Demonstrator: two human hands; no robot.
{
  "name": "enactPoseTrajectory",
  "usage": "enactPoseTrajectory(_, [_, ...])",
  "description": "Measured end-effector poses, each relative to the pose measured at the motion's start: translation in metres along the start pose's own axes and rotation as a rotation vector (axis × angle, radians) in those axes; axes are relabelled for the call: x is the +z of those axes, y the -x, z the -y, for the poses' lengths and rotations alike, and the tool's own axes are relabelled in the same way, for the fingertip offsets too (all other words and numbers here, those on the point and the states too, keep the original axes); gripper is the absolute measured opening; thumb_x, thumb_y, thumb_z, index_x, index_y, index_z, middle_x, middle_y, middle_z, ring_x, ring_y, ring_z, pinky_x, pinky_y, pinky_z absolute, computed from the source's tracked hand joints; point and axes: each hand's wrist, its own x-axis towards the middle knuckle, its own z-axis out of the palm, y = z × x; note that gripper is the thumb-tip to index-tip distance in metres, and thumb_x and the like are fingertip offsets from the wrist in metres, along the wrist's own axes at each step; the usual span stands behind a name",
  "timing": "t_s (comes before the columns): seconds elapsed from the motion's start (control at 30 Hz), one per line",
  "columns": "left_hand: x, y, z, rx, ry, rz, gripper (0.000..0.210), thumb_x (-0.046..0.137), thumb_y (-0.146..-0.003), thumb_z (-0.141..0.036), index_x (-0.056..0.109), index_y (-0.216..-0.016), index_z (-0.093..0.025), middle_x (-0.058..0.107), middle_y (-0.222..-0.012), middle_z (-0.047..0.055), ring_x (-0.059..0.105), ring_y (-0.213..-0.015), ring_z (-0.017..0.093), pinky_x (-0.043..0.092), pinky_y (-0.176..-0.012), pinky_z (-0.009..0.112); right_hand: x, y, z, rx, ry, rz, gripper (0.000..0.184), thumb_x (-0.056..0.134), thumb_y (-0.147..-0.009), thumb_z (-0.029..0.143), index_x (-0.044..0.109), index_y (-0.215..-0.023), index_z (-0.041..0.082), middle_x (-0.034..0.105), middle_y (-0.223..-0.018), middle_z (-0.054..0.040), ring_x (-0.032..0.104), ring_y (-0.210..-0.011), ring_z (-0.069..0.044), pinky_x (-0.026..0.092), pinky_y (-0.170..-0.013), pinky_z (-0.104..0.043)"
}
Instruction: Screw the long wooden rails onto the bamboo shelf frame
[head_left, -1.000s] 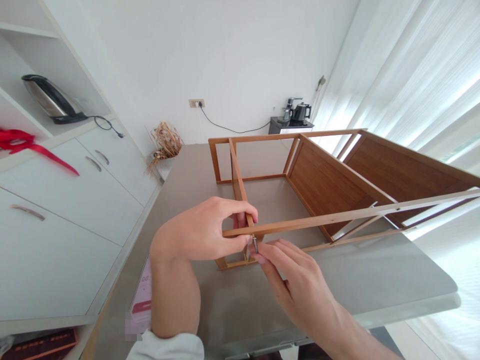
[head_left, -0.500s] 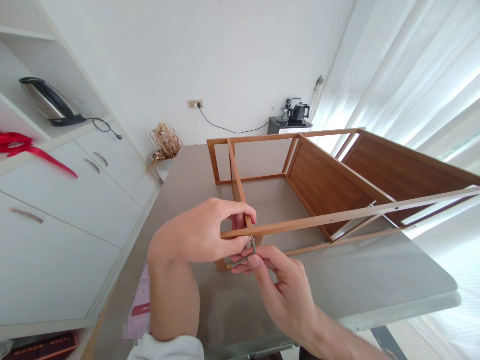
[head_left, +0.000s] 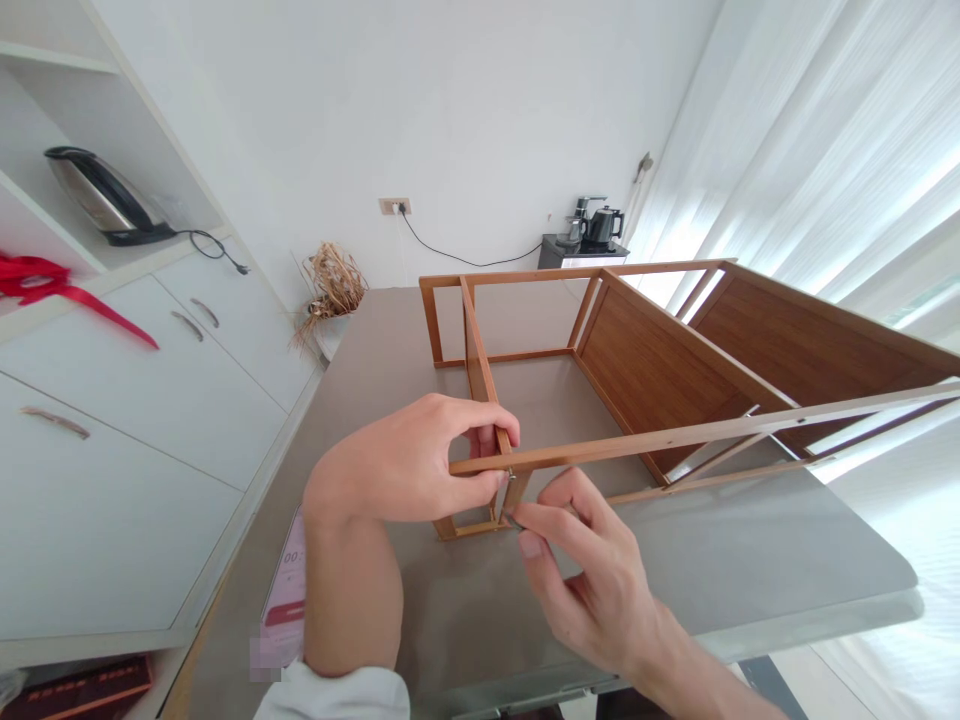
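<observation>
A brown wooden shelf frame (head_left: 559,455) lies on its side on the table. My left hand (head_left: 409,460) is closed round the joint where a shelf panel (head_left: 478,355) meets the near rail, fingers behind and thumb in front. A small metal screw (head_left: 511,476) sticks out of the rail beside my left thumb. Just below and right of it, my right hand (head_left: 589,570) is closed in a pinch on a hex key (head_left: 514,520). Only a small dark bit of the key shows; the fingers hide the rest. It looks apart from the screw.
The grey-brown table (head_left: 450,620) carries the frame and a phone (head_left: 285,580) with a lit pink screen near my left forearm. White cabinets (head_left: 150,450) with a kettle (head_left: 105,195) stand left. Dried plants (head_left: 330,280) are behind, a curtain (head_left: 840,150) right.
My right hand has moved slightly right and down, and the hex key has come away from the screw, now mostly hidden. My left hand keeps its hold on the frame.
</observation>
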Motion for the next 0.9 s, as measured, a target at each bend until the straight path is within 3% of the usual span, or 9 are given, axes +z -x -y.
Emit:
enactPoseTrajectory(0.17, [0.0, 0.0, 0.0, -0.014, 0.008, -0.003, 0.023, 0.06, -0.082, -0.027, 0.065, -0.104, -0.024, 0.067, -0.088, -0.003, 0.061, -0.08, 0.013, 0.046, -0.07, 0.022, -0.014, -0.001, -0.002, 0.026, 0.106, 0.076, 0.023, 0.054, -0.09, 0.007, 0.062, -0.106, 0.02, 0.048, -0.089, -0.0036, 0.048, -0.074, -0.013, 0.045, -0.063, -0.026])
enactPoseTrajectory(0.57, [0.001, 0.0, -0.001, -0.025, 0.008, 0.0, 0.023, 0.059, -0.082, -0.027, 0.064, -0.104, -0.024, 0.067, -0.086, -0.002, 0.061, -0.079, 0.013, 0.046, -0.068, 0.022, -0.011, -0.003, -0.003, 0.037, 0.181, 0.041, 0.019, 0.055, -0.091, 0.007, 0.063, -0.102, 0.02, 0.045, -0.087, -0.003, 0.047, -0.076, -0.013, 0.043, -0.064, -0.025])
enactPoseTrajectory(0.73, [0.001, 0.0, 0.0, -0.023, 0.005, -0.002, 0.023, 0.059, -0.081, -0.027, 0.064, -0.103, -0.024, 0.067, -0.086, -0.002, 0.061, -0.079, 0.014, 0.047, -0.072, 0.023, -0.008, -0.002, 0.0, 0.091, 0.155, 0.021, 0.02, 0.056, -0.092, 0.01, 0.066, -0.105, 0.021, 0.054, -0.089, -0.0041, 0.052, -0.076, -0.014, 0.046, -0.066, -0.026])
enactPoseTrajectory(0.9, [0.0, -0.001, -0.001, -0.014, 0.012, 0.005, 0.023, 0.06, -0.081, -0.027, 0.064, -0.103, -0.024, 0.067, -0.086, -0.003, 0.061, -0.079, 0.014, 0.047, -0.075, 0.023, -0.003, -0.003, 0.005, 0.218, -0.045, 0.044, 0.019, 0.056, -0.094, 0.015, 0.068, -0.105, 0.025, 0.067, -0.091, -0.0018, 0.062, -0.08, -0.014, 0.051, -0.075, -0.026])
